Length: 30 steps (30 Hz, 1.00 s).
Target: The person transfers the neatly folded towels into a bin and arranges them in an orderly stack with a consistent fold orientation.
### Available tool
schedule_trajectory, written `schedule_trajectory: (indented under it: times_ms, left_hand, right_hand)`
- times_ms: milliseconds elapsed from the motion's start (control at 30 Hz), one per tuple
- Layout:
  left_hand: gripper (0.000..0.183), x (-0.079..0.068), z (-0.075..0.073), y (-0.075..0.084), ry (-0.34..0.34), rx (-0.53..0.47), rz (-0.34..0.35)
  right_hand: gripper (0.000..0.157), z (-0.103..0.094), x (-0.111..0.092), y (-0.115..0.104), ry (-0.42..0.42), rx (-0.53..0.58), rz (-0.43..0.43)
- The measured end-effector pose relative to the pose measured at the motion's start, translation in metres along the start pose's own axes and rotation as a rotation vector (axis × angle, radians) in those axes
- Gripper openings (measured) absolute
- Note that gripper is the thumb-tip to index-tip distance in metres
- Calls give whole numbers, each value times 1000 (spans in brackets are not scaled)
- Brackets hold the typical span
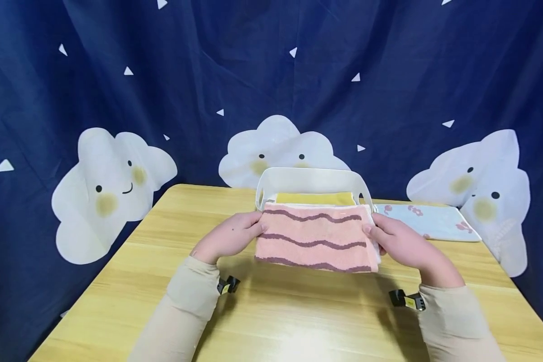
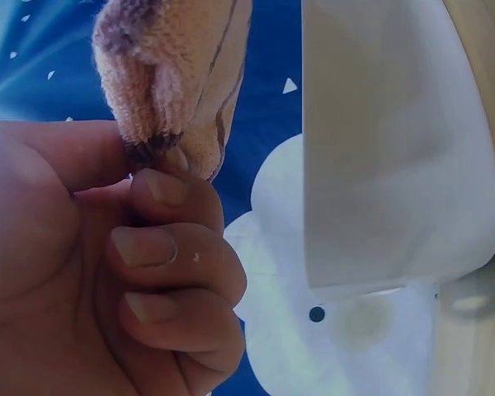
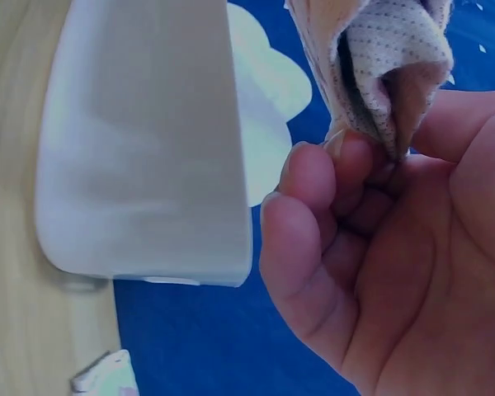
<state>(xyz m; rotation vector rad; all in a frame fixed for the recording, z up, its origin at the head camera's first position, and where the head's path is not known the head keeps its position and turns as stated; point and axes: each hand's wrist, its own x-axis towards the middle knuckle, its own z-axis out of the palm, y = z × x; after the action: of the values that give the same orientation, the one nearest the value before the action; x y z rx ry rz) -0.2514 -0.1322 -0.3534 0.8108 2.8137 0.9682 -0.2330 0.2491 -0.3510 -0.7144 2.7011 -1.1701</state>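
A folded pink towel (image 1: 317, 232) with dark wavy stripes is stretched between both hands, overlapping the front of a white basket (image 1: 311, 179) in the head view. My left hand (image 1: 233, 235) pinches its left edge between thumb and fingers. On the other side, my right hand (image 1: 400, 242) pinches the right edge. Both wrist views show the towel ends bunched in layers, raised level with the top of the basket and held beside its wall. Inside the basket a yellow cloth (image 1: 314, 198) shows behind the towel; the basket's lower part is hidden in the head view.
A light blue towel (image 1: 434, 221) with pink flowers lies flat on the wooden table (image 1: 163, 281), right of the basket. Behind the table hangs a dark blue curtain (image 1: 262, 60) with clouds and white triangles.
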Motion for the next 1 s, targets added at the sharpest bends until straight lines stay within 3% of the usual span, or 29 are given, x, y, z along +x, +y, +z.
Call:
schedule_trajectory:
  times_ms: [233,533,767,1000]
  left_hand:
    - [22,18,-15,6,6,88,18]
    - [30,52,-32,1,-5,135,-32]
    - [31,78,-34,-8,-37,174,-71]
    - [36,106,-31,-20,-43,225,-137]
  right_hand:
    - [25,-21,14,-10,14,-66,-1]
    - [36,-38,44,-9,21,-161,45]
    - [47,-42,72,1,13,-225,129]
    - [45,-43,101,16,0,-273,191]
